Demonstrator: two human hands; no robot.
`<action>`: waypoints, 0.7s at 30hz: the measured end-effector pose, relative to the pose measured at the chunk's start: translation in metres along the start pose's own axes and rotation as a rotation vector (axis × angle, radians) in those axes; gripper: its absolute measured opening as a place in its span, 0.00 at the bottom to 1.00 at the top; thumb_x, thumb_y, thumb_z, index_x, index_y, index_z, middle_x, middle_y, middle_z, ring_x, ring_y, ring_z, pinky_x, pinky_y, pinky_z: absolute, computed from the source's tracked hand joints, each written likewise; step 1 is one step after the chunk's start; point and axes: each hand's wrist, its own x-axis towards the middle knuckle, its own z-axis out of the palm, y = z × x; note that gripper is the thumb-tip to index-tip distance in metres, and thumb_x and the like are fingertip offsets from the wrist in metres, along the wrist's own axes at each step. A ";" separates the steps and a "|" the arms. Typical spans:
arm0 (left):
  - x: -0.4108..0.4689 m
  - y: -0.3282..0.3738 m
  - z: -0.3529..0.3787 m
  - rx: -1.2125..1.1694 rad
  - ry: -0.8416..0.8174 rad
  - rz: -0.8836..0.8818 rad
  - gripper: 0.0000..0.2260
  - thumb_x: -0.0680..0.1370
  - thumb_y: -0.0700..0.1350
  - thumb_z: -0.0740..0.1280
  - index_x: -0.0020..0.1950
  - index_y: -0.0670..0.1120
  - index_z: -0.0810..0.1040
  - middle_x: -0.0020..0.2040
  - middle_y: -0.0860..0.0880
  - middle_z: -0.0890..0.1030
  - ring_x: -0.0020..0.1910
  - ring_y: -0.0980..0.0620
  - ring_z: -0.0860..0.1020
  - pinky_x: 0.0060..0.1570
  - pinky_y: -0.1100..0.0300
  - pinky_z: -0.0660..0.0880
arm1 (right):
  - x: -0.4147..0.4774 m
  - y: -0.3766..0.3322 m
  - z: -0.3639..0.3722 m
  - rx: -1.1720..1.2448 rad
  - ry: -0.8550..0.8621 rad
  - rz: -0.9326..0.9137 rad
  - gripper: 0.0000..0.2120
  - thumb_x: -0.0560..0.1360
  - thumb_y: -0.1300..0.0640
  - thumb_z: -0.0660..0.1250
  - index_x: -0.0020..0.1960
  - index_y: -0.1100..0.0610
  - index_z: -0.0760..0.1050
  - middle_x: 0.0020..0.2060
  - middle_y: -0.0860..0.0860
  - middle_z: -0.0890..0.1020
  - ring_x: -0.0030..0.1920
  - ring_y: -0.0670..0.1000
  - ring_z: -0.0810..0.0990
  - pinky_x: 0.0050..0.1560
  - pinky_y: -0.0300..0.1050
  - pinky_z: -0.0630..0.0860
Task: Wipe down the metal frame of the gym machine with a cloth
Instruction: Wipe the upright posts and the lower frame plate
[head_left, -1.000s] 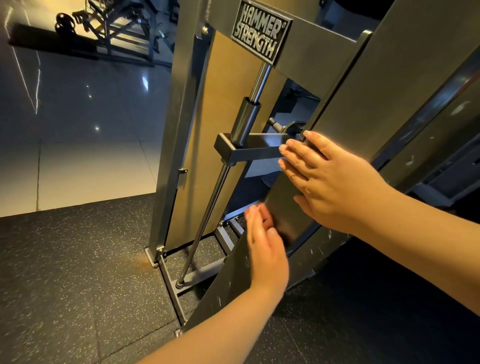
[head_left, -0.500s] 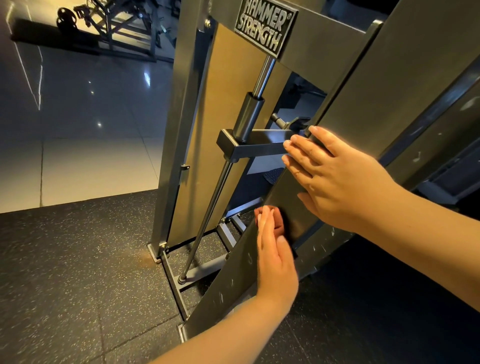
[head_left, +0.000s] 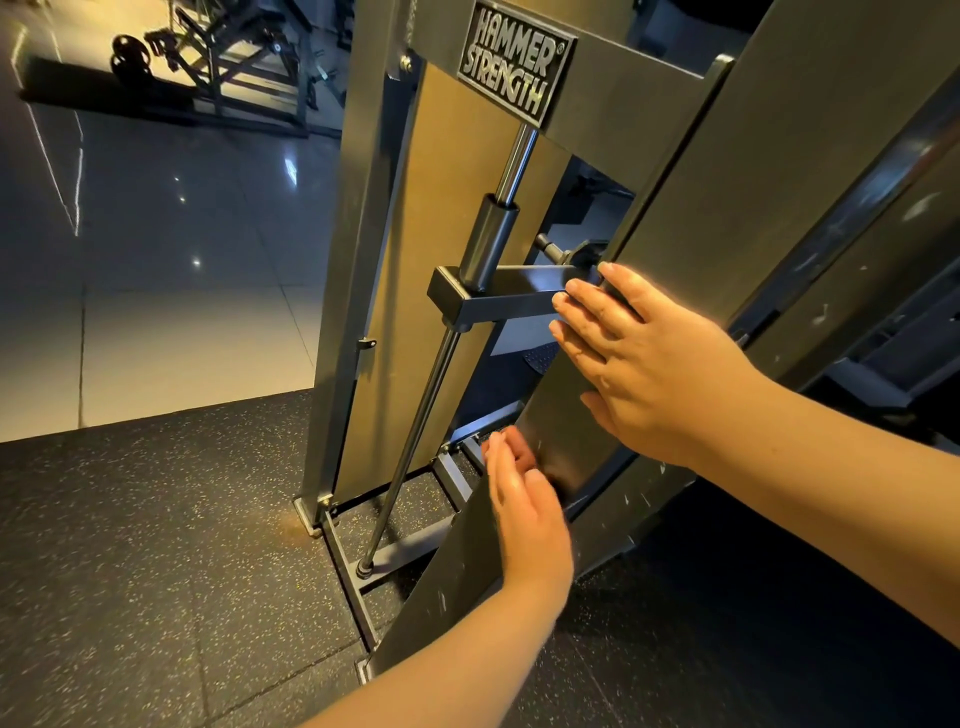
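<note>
The grey metal frame (head_left: 779, 171) of the gym machine has a slanted beam running from upper right down to the floor. A dark cloth (head_left: 563, 436) lies flat on that beam. My right hand (head_left: 649, 364) presses on the cloth's upper part with straight fingers, fingertips near a dark cross bracket (head_left: 498, 296). My left hand (head_left: 524, 509) lies edge-on against the beam's left edge beside the cloth, fingers straight.
A chrome guide rod (head_left: 415, 441) with a dark sleeve runs down to the base rails (head_left: 353, 587). A nameplate (head_left: 514, 62) sits on the top crossbar. Speckled rubber flooring (head_left: 156, 571) meets glossy tiles (head_left: 171, 260); another machine (head_left: 228, 62) stands far back left.
Both hands stay on the slanted beam. My left hand slid slightly up along the beam's edge and back down. The view shifted a little.
</note>
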 end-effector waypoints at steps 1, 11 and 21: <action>0.005 -0.004 -0.001 -0.022 0.042 -0.152 0.24 0.88 0.44 0.51 0.85 0.54 0.51 0.85 0.54 0.50 0.83 0.53 0.53 0.81 0.52 0.56 | 0.000 -0.001 0.000 -0.006 -0.002 0.000 0.34 0.84 0.41 0.35 0.81 0.62 0.34 0.81 0.64 0.39 0.81 0.65 0.36 0.77 0.66 0.32; -0.010 0.017 0.003 -0.088 -0.107 0.119 0.26 0.88 0.38 0.53 0.81 0.61 0.55 0.83 0.62 0.56 0.78 0.69 0.57 0.74 0.72 0.59 | 0.004 -0.011 0.005 -0.023 -0.004 -0.047 0.33 0.85 0.42 0.36 0.81 0.62 0.33 0.81 0.64 0.38 0.81 0.65 0.35 0.76 0.67 0.31; 0.014 0.040 0.011 -0.082 -0.061 0.167 0.23 0.87 0.37 0.53 0.82 0.54 0.62 0.83 0.59 0.57 0.82 0.62 0.51 0.79 0.65 0.55 | 0.005 -0.014 0.006 -0.007 0.022 -0.065 0.33 0.84 0.43 0.36 0.81 0.62 0.34 0.81 0.64 0.38 0.81 0.64 0.36 0.78 0.67 0.33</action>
